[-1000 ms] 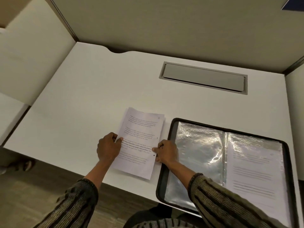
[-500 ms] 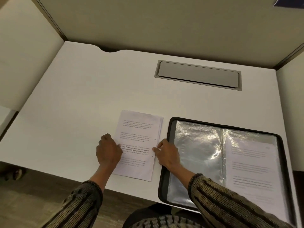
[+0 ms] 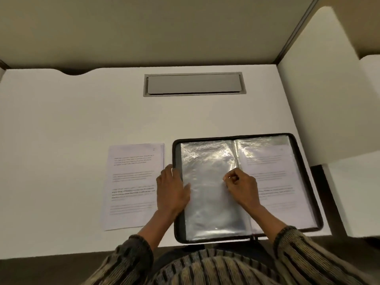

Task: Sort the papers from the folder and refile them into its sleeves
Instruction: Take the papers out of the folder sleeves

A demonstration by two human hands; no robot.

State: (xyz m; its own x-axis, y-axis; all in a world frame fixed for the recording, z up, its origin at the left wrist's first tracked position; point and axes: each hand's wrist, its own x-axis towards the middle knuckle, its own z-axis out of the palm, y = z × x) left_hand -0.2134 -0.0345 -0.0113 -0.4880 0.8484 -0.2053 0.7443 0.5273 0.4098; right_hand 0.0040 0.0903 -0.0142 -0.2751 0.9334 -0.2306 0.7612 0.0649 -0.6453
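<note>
The right hand (image 3: 241, 187) is curled, thumb and forefinger closed together on the shiny plastic of the empty sleeve (image 3: 207, 204) close to the fold in the middle of the folder (image 3: 178, 229). It looks like a pinch on the film itself, though how many layers it has caught is too fine to see. The left hand (image 3: 171, 192) lies flat with the fingers straight. It presses on the folder's left edge and the near side of the same sleeve, gripping nothing.

The folder sits open at the front of the desk (image 3: 72, 120). Its left sleeve is empty, and its right one holds a printed sheet (image 3: 275, 182). The papers (image 3: 132, 188) to be filed lie in a squared stack on the desk just beside the folder's left edge, apart from both hands.

I judge the step to be getting that empty sleeve open. To do it well, the pinch should take only the top layer of plastic and lift it gently, because this film crinkles and its layers tend to cling together. The flat left hand should hold the folder down so the cover does not slide or rise with the pull. Once the mouth gapes, one sheet from the stack can go in squarely, leading with a straight edge so that no corner snags.
</note>
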